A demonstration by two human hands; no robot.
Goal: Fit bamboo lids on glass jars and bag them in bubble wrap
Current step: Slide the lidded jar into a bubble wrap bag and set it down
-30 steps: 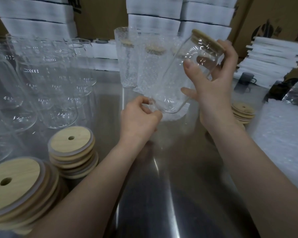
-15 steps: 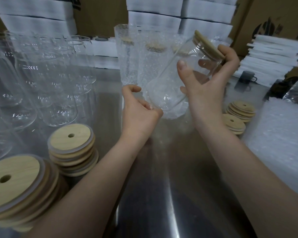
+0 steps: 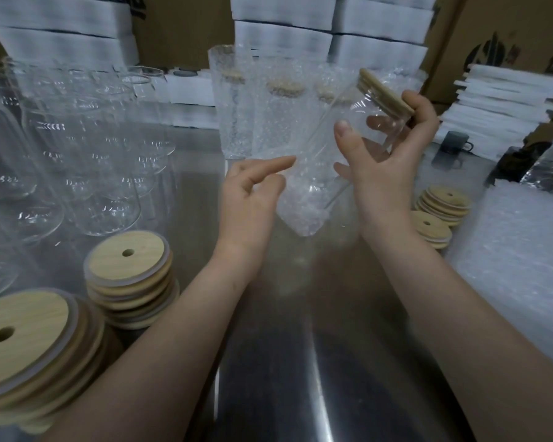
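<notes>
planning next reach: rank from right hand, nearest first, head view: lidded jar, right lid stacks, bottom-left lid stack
1. lidded jar: held by the right hand.
2. right lid stacks: beside that wrist.
3. bottom-left lid stack: near left corner.

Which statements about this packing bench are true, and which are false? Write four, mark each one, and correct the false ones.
1. The right hand grips a glass jar with a bamboo lid fitted. True.
2. That jar stands upright on the steel table. False: it is held tilted above the table, its base inside a bubble-wrap bag.
3. The top lid of the near stack of lids has a hole. True.
4. The empty jars stand on the person's right. False: they stand on the left.
</notes>
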